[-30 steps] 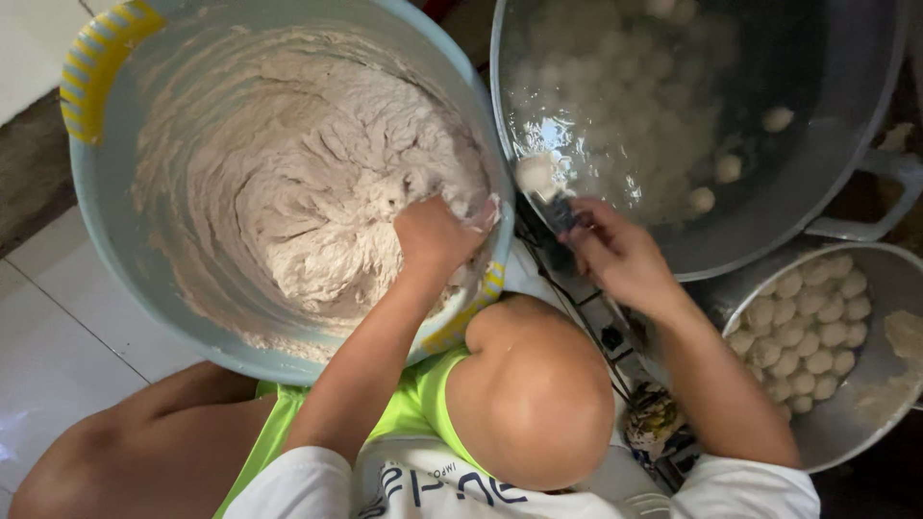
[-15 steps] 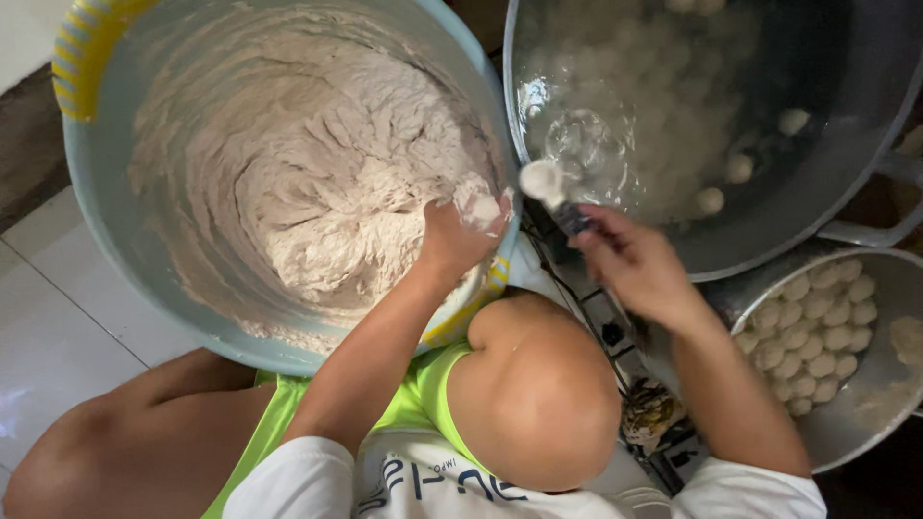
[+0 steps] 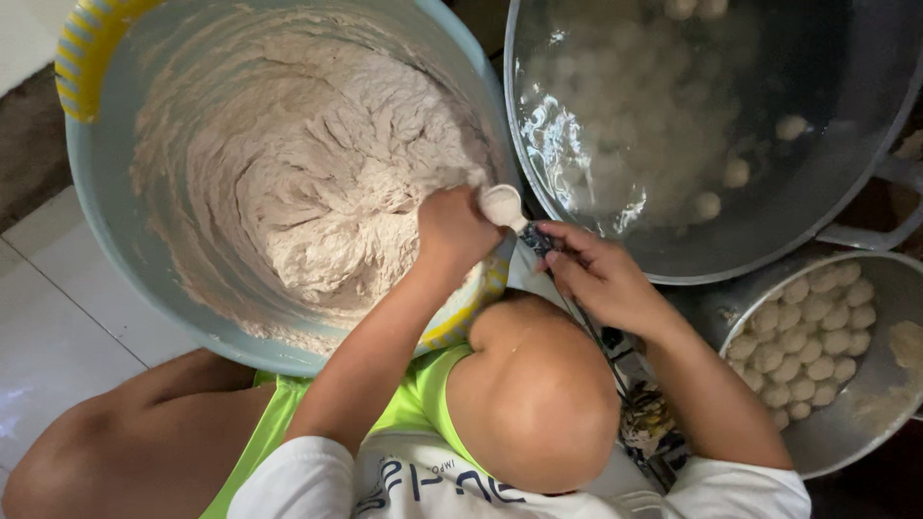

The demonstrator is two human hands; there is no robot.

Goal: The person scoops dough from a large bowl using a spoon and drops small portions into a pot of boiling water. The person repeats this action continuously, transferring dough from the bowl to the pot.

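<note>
From the head view, the left hand [image 3: 452, 229] is fisted around pale paste at the right rim of the blue tub [image 3: 91, 183], fingers squeezed together so a ball bulges out the top. The right hand [image 3: 601, 279], fingers clamped on a spoon [image 3: 503, 205], holds its bowl against that ball, just beside the water-filled pot [image 3: 865, 207].

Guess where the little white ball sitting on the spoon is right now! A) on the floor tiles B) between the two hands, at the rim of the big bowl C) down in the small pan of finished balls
B: the ball lies on the spoon in the right hand, close against the left hand at the blue bowl rim.
</note>
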